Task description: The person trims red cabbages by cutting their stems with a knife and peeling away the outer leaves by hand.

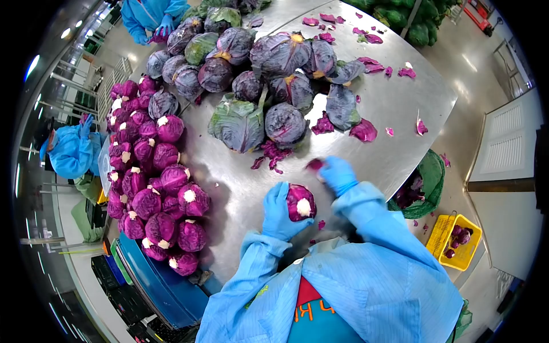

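Note:
A peeled red cabbage (301,203) with a white cut stem is held by my left hand (279,214), gloved in blue, its fingers wrapped round the cabbage's left side. To the upper right, my right hand (338,175), also in a blue glove, pinches a purple leaf piece (315,165) at its fingertips, apart from the cabbage. Loose purple leaf scraps (273,154) lie on the steel table (229,188) beyond my hands. Peeled cabbages (164,154) are piled on the left; unpeeled cabbages (285,123) with dull outer leaves lie at the far side.
Two co-workers in blue stand at the far edge (150,16) and the left (70,150). Right of the table are a green mesh bag (433,182) and a yellow basket (470,254) with purple pieces. A blue bin (166,294) stands at the lower left.

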`<state>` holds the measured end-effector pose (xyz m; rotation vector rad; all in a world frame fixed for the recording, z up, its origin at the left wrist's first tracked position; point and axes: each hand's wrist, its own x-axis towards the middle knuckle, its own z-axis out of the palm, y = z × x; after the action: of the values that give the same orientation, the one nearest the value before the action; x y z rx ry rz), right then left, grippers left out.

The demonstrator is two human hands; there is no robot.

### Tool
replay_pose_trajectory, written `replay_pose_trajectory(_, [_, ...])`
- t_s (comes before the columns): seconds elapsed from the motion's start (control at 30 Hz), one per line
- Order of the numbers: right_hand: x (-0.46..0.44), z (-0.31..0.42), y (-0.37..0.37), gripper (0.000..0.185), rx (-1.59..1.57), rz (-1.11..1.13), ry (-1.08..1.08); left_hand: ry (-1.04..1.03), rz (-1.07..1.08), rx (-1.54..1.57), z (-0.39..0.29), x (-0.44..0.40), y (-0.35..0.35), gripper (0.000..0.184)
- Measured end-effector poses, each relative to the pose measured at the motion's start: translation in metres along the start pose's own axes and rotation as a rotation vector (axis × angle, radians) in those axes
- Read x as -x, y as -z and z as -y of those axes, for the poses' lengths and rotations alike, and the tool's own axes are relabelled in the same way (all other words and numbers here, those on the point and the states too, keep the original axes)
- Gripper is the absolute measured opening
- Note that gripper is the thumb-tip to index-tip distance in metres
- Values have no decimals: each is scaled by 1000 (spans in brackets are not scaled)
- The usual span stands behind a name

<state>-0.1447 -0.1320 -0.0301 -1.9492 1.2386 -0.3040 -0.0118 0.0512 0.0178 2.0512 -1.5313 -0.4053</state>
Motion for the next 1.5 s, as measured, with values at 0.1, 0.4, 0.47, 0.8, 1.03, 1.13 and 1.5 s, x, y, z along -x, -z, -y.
replay_pose_trajectory(0.1, [-9,-93,48,25,-171,-192,-156,240,-131,578,36,40,-15,116])
replay_pose_trajectory(0.4, [41,-60,71,37,-101,-115,226,407,-197,722,28,22,-21,117])
replay_pose_trajectory(0.47, [52,3,36,35,-312,147,409,396,-160,702,22,11,-25,116])
replay_pose_trajectory(0.8, [31,24,34,26,-28,560,657,225,-97,439,7,-7,-22,94])
replay_pose_trajectory(1.03, [66,-52,48,26,-24,360,168,500,-191,721,22,7,-24,108])
replay_pose_trajectory(1.13, [66,-89,65,29,-23,143,-115,468,-212,832,37,20,-19,109])
replay_pose_trajectory(1.5, [63,20,-1,83,-346,476,-36,145,-131,212,11,23,-26,120])
